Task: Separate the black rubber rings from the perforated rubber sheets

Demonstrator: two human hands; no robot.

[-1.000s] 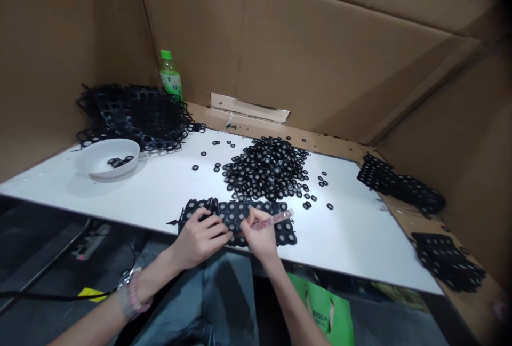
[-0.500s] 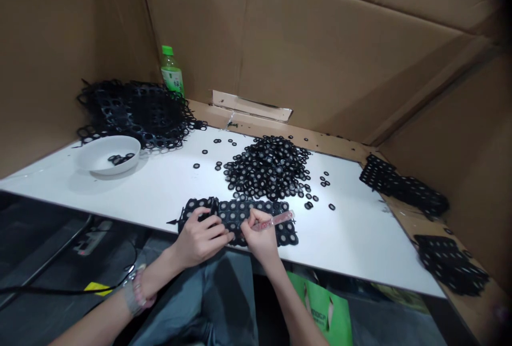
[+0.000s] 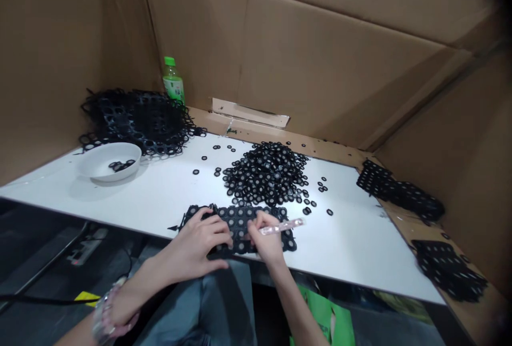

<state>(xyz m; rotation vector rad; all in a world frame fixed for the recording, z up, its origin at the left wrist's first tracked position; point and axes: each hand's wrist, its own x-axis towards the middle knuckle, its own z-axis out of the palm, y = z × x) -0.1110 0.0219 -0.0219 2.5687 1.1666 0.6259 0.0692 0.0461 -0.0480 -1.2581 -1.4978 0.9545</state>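
My left hand (image 3: 196, 244) lies over the left part of a black perforated sheet of rings (image 3: 240, 226), its fingers curled on the sheet near the table's front edge. My right hand (image 3: 268, 242) rests on the sheet's right part and holds a clear pink pen-like stick (image 3: 282, 226) that points to the right. Just beyond the sheet lies a heap of loose black rings with grey centres (image 3: 266, 173). A few stray rings are scattered around it on the white board (image 3: 352, 250).
At the back left stand a white bowl (image 3: 109, 162) holding a few rings, a tangled stack of black sheets (image 3: 136, 122) and a green-capped plastic bottle (image 3: 173, 82). More black sheets (image 3: 448, 268) lie on the cardboard ledge at right. Cardboard walls (image 3: 320, 58) surround the board.
My left hand has slid toward the sheet's near edge, and my right hand has shifted slightly, with the stick lying flatter. The whole view has tilted a little.
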